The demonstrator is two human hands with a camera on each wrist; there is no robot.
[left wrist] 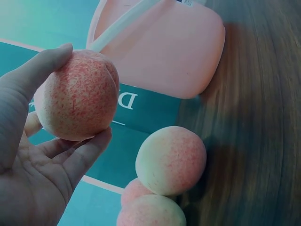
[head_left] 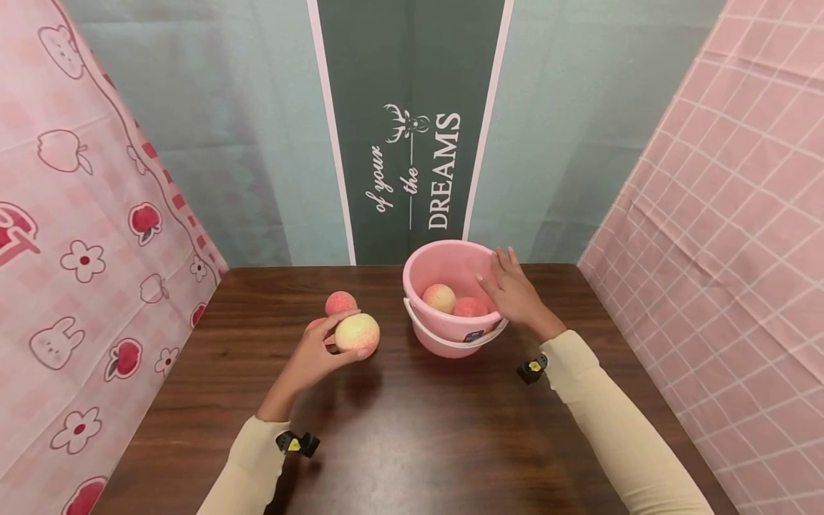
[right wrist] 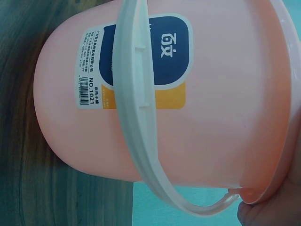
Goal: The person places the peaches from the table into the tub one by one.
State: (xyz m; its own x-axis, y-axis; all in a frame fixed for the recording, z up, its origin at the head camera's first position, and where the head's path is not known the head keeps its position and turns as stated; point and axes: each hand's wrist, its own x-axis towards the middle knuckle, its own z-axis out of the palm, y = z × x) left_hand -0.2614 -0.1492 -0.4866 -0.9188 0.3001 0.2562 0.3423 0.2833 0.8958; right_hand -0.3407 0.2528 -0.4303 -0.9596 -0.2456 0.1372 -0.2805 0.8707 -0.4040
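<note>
My left hand [head_left: 315, 357] holds a peach [head_left: 357, 335], pale yellow with a pink blush, between thumb and fingers above the table. The left wrist view shows the redder side of this peach. Close by that hand, on the table, lie a pink peach [head_left: 340, 302] and others partly hidden behind the fingers; in the left wrist view they form a cluster. A pink bucket [head_left: 444, 336] stands upright to the right, with a yellowish peach [head_left: 439, 298] and a red peach [head_left: 471, 307] inside. My right hand [head_left: 518, 293] rests on its right rim, fingers extended.
The bucket's white handle [right wrist: 134, 84] hangs down over its front, across a label [right wrist: 171, 52]. Everything stands on a dark brown wooden table [head_left: 412, 443]. A green printed cloth [head_left: 412, 71] hangs behind, with patterned pink cloths at both sides.
</note>
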